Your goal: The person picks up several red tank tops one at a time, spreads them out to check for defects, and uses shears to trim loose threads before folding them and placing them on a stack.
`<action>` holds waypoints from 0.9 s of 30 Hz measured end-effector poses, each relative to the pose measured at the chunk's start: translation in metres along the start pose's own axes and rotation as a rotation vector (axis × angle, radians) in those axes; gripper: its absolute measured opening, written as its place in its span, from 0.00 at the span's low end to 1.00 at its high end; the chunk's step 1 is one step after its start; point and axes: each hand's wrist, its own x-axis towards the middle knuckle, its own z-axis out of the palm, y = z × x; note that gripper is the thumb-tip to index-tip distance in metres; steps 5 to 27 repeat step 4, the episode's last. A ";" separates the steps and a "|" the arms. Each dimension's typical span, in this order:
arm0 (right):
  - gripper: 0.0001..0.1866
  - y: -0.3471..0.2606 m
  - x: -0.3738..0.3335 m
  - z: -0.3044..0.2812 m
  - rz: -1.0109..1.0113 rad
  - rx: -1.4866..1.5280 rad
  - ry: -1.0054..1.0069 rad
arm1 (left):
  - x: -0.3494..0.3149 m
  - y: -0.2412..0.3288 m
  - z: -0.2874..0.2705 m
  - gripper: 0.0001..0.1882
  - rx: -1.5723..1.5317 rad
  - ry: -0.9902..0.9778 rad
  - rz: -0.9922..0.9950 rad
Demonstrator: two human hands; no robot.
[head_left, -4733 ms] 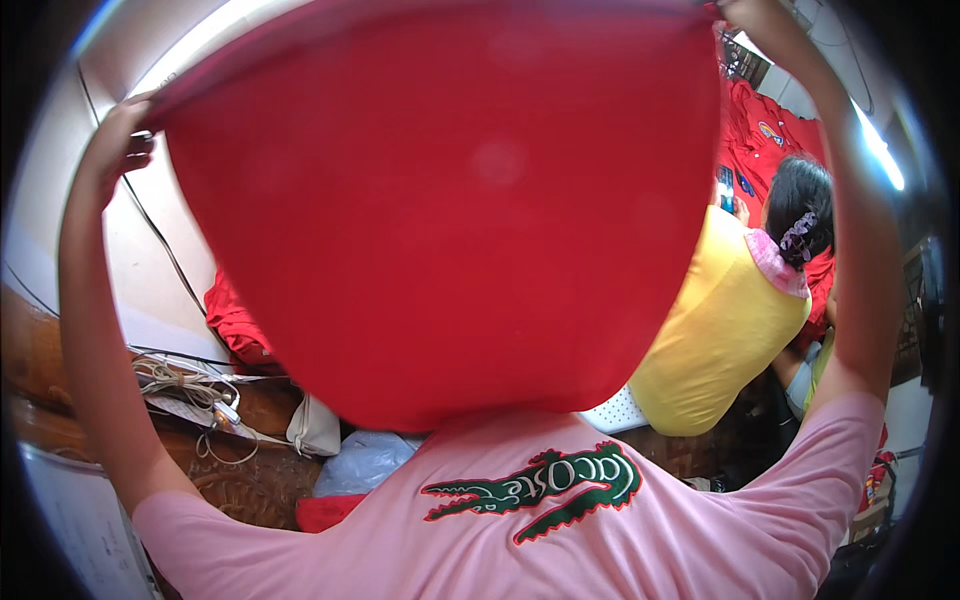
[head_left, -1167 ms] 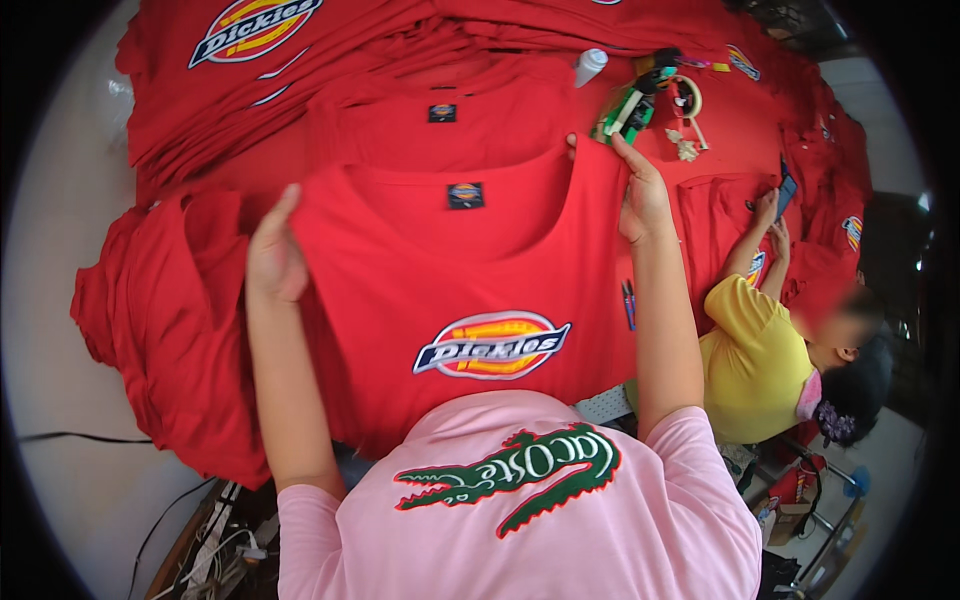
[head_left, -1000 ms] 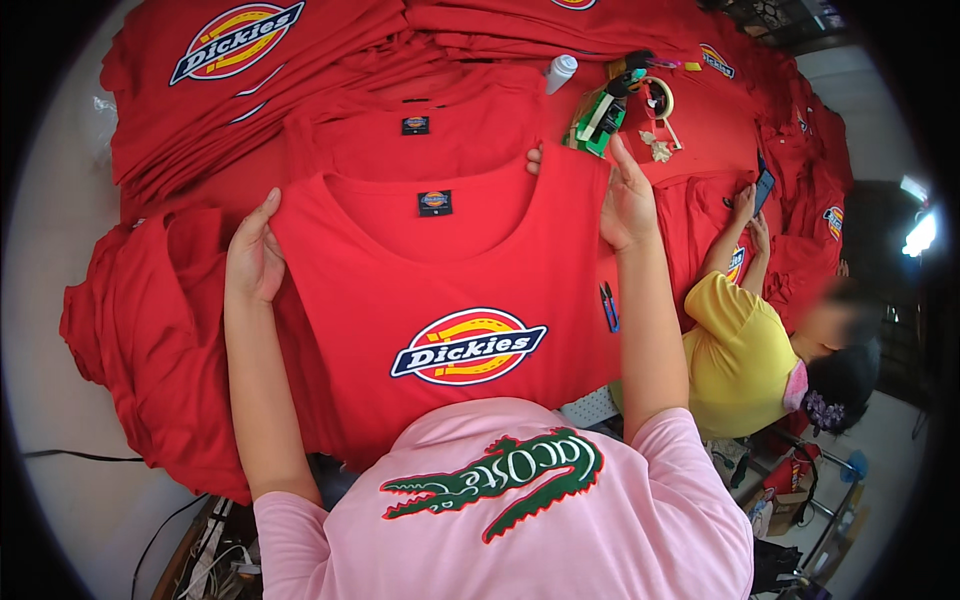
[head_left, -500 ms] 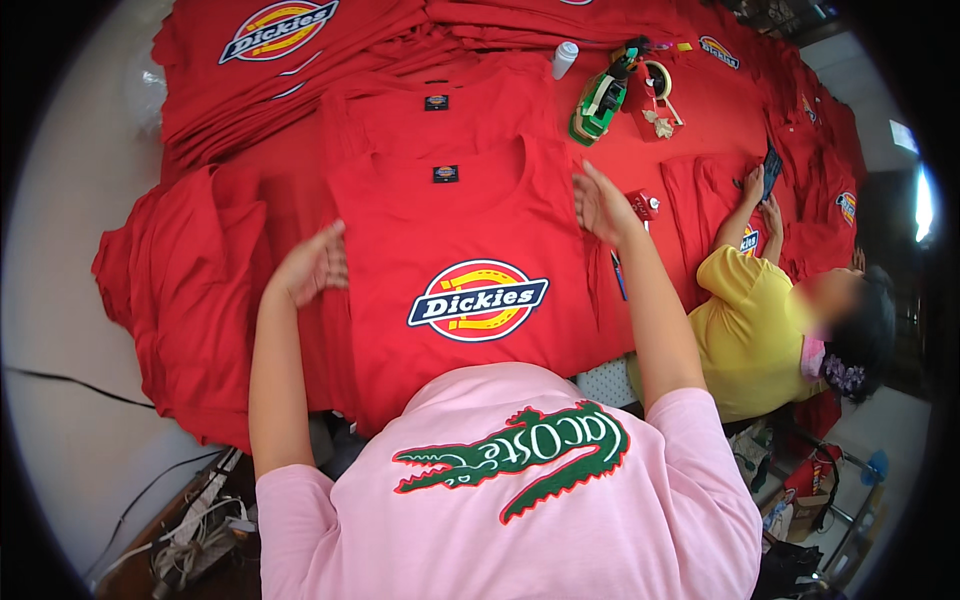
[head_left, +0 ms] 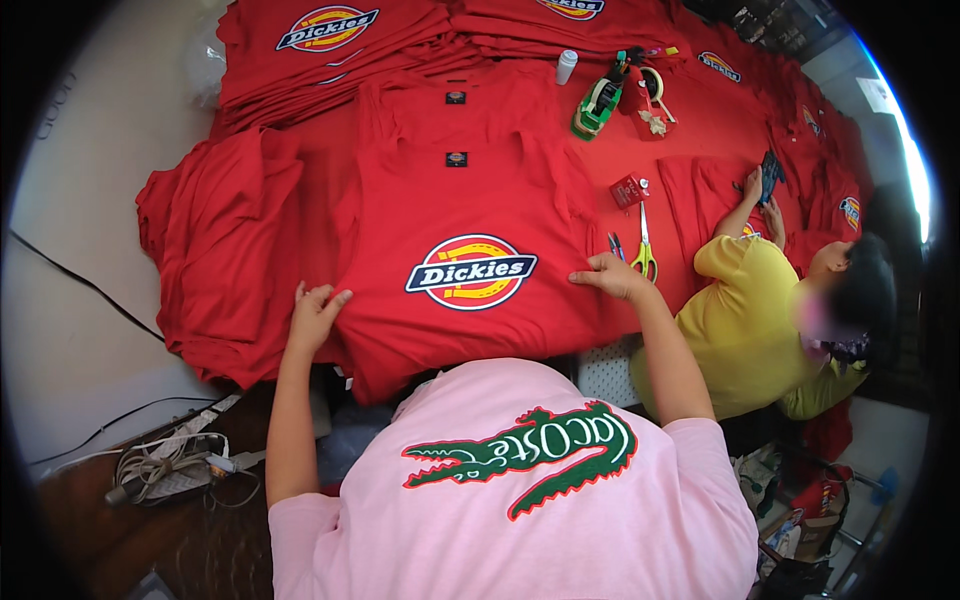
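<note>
A red T-shirt (head_left: 470, 200) with a round yellow-and-blue chest print lies in front of me, its neckline away from me and a small dark label inside the collar. At its right side, my right hand (head_left: 612, 276) is closed, thumb and forefinger pinching the cloth level with the print. My left hand (head_left: 318, 318) rests by the left edge, thumb touching the fabric and the bent fingers apart. Just beyond lies another red shirt (head_left: 410, 105), partly covered by this one.
Piled red shirts (head_left: 330, 75) fill the far side; a crumpled red heap (head_left: 215, 250) lies left. To the right are yellow-handled scissors (head_left: 645, 262), a red box (head_left: 629, 190), a green tape dispenser (head_left: 597, 108) and a white bottle (head_left: 567, 66). A co-worker in yellow (head_left: 745, 310) handles red shirts.
Both hands have come nearer to me along the shirt's sides, and the right has closed on the edge. The scissors now show beside the red box. The view has shifted slightly.
</note>
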 end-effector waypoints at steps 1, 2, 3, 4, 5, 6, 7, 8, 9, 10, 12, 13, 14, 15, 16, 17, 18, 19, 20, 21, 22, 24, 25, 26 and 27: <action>0.15 -0.001 -0.007 -0.002 -0.014 -0.050 0.024 | 0.000 -0.003 -0.007 0.27 0.012 0.027 0.008; 0.16 -0.001 -0.016 -0.007 -0.027 -0.101 0.049 | -0.002 -0.006 -0.017 0.28 0.017 -0.051 -0.040; 0.17 -0.009 -0.029 -0.015 -0.039 -0.152 0.076 | -0.004 -0.008 -0.022 0.28 -0.022 -0.126 -0.096; 0.17 -0.007 -0.032 -0.013 -0.038 -0.150 0.076 | -0.007 -0.010 -0.025 0.28 -0.060 -0.201 -0.152; 0.17 -0.007 -0.032 -0.013 -0.038 -0.150 0.076 | -0.007 -0.010 -0.025 0.28 -0.060 -0.201 -0.152; 0.17 -0.007 -0.032 -0.013 -0.038 -0.150 0.076 | -0.007 -0.010 -0.025 0.28 -0.060 -0.201 -0.152; 0.17 -0.007 -0.032 -0.013 -0.038 -0.150 0.076 | -0.007 -0.010 -0.025 0.28 -0.060 -0.201 -0.152; 0.17 -0.007 -0.032 -0.013 -0.038 -0.150 0.076 | -0.007 -0.010 -0.025 0.28 -0.060 -0.201 -0.152; 0.17 -0.007 -0.032 -0.013 -0.038 -0.150 0.076 | -0.007 -0.010 -0.025 0.28 -0.060 -0.201 -0.152; 0.17 -0.007 -0.032 -0.013 -0.038 -0.150 0.076 | -0.007 -0.010 -0.025 0.28 -0.060 -0.201 -0.152; 0.17 -0.007 -0.032 -0.013 -0.038 -0.150 0.076 | -0.007 -0.010 -0.025 0.28 -0.060 -0.201 -0.152; 0.17 -0.007 -0.032 -0.013 -0.038 -0.150 0.076 | -0.007 -0.010 -0.025 0.28 -0.060 -0.201 -0.152; 0.17 -0.007 -0.032 -0.013 -0.038 -0.150 0.076 | -0.007 -0.010 -0.025 0.28 -0.060 -0.201 -0.152; 0.17 -0.007 -0.032 -0.013 -0.038 -0.150 0.076 | -0.007 -0.010 -0.025 0.28 -0.060 -0.201 -0.152; 0.17 -0.007 -0.032 -0.013 -0.038 -0.150 0.076 | -0.007 -0.010 -0.025 0.28 -0.060 -0.201 -0.152; 0.17 -0.007 -0.032 -0.013 -0.038 -0.150 0.076 | -0.007 -0.010 -0.025 0.28 -0.060 -0.201 -0.152; 0.17 -0.007 -0.032 -0.013 -0.038 -0.150 0.076 | -0.007 -0.010 -0.025 0.28 -0.060 -0.201 -0.152; 0.17 -0.007 -0.032 -0.013 -0.038 -0.150 0.076 | -0.007 -0.010 -0.025 0.28 -0.060 -0.201 -0.152; 0.17 -0.007 -0.032 -0.013 -0.038 -0.150 0.076 | -0.007 -0.010 -0.025 0.28 -0.060 -0.201 -0.152; 0.17 -0.007 -0.032 -0.013 -0.038 -0.150 0.076 | -0.007 -0.010 -0.025 0.28 -0.060 -0.201 -0.152; 0.17 -0.007 -0.032 -0.013 -0.038 -0.150 0.076 | -0.007 -0.010 -0.025 0.28 -0.060 -0.201 -0.152; 0.17 -0.007 -0.032 -0.013 -0.038 -0.150 0.076 | -0.007 -0.010 -0.025 0.28 -0.060 -0.201 -0.152; 0.17 -0.007 -0.032 -0.013 -0.038 -0.150 0.076 | -0.007 -0.010 -0.025 0.28 -0.060 -0.201 -0.152; 0.17 -0.007 -0.032 -0.013 -0.038 -0.150 0.076 | -0.007 -0.010 -0.025 0.28 -0.060 -0.201 -0.152; 0.17 -0.007 -0.032 -0.013 -0.038 -0.150 0.076 | -0.007 -0.010 -0.025 0.28 -0.060 -0.201 -0.152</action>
